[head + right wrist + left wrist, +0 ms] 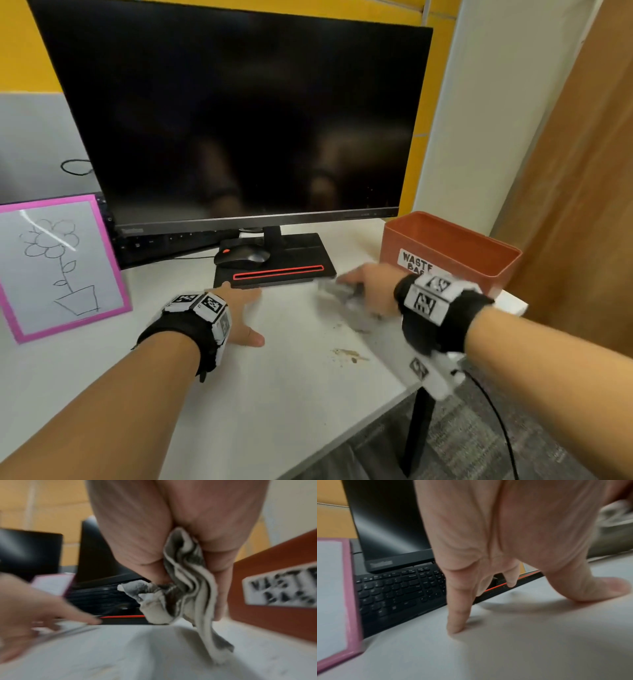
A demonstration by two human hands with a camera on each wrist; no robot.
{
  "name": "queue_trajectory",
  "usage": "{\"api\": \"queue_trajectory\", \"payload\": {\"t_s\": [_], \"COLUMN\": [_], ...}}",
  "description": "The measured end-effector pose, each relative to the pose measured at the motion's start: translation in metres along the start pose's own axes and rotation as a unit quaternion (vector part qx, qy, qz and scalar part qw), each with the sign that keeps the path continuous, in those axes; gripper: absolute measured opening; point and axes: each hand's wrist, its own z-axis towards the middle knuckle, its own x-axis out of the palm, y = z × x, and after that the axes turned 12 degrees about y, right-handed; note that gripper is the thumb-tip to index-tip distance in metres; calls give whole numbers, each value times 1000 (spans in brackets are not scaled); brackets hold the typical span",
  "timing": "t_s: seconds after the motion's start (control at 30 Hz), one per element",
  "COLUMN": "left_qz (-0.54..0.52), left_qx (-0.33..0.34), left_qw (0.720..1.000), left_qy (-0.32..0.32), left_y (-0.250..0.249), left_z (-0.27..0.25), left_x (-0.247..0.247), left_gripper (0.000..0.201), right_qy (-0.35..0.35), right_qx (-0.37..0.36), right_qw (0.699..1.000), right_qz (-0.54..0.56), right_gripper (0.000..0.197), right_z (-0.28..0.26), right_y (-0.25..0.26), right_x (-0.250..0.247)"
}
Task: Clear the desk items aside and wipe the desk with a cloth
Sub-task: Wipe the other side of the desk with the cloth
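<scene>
Cloth [187, 588] blurs in right hand [371, 289].

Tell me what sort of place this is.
Most likely an office workstation: a black monitor with a keyboard and mouse on a white desk, and an orange bin labelled for waste.

White desk [274, 394] with brown specks, grey-white cloth [187, 588], pink-framed whiteboard [109, 246], orange-brown bin [479, 260]
</scene>
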Motion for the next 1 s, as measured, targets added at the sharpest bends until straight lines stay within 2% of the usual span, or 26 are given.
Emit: {"api": "queue_trajectory", "payload": {"t_s": [0.07, 0.13, 0.23, 0.37, 0.5, 0.6, 0.67, 0.73, 0.8, 0.87, 0.93, 1.0], "left_qz": [-8, 6, 20, 18, 15, 22, 21, 11, 5, 4, 6, 1], "left_qx": [3, 9, 20, 19, 24, 21, 21, 23, 27, 36, 44, 47], "left_qw": [1000, 1000, 1000, 1000, 1000, 999, 999, 1000, 1000, 999, 999, 999], "left_qy": [0, -3, -3, 7, 7, 14, 13, 7, 1, 11, 21, 23], "left_y": [6, 6, 3, 0, 3, 13, 13, 12, 9, 4, -2, -6], "left_z": [-2, -7, -10, -15, -33, -45, -51, -56, -59, -64, -68, -74], "left_x": [5, 7, 3, 2, 9, 15, 18, 23, 26, 29, 32, 34], "left_gripper": [105, 99, 93, 92, 88, 90, 88, 87, 88, 90, 91, 91], "right_qy": [-20, 0, 31, 71, 36, 32, 58, 69, 84, 65, -1, -8], "right_qx": [53, 85, 67, -24, 18, 38, 15, -45, -115, -137, -66, 37], "right_qw": [998, 994, 987, 988, 999, 993, 984, 977, 973, 982, 997, 997], "right_qz": [-12, -65, -142, -137, -35, -109, -165, -195, -183, -112, -50, -66], "right_gripper": [38, 52, 53, 47, 47, 53, 54, 54, 53, 48, 41, 43], "right_z": [13, 20, 15, -19, -12, 4, 0, -12, -29, -37, -37, -35], "right_y": [-19, -28, -15, 16, -3, -4, 13, 31, 39, 26, -2, -31], "right_x": [-16, -11, 18, 37, 5, 7, 23, 42, 60, 61, 44, 33]}}
